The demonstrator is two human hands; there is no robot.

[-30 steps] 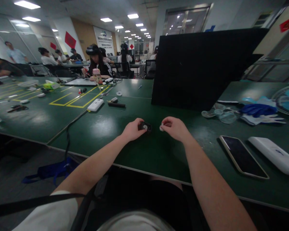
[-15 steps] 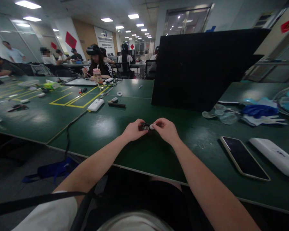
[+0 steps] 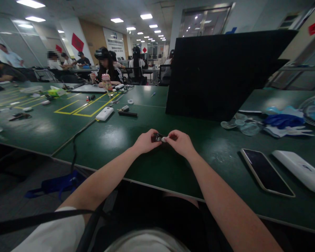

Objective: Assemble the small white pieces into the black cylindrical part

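My left hand (image 3: 145, 141) grips a small black part (image 3: 156, 137) just above the green table (image 3: 147, 164), fingers curled round it. My right hand (image 3: 180, 141) pinches a small white piece (image 3: 163, 139) and presses it against the right side of the black part. Both hands meet at the middle of the table, close to its near edge. What the black part is stays too small to tell.
A black upright panel (image 3: 220, 73) stands behind the hands. A phone (image 3: 266, 171) and a white power bank (image 3: 300, 170) lie to the right, clear discs (image 3: 238, 125) and blue gloves (image 3: 283, 120) beyond. Another white power bank (image 3: 104, 113) lies left. People sit at far tables.
My right hand has moved left with the white piece until it touches the black part in my left hand. One second ago the hands were apart.
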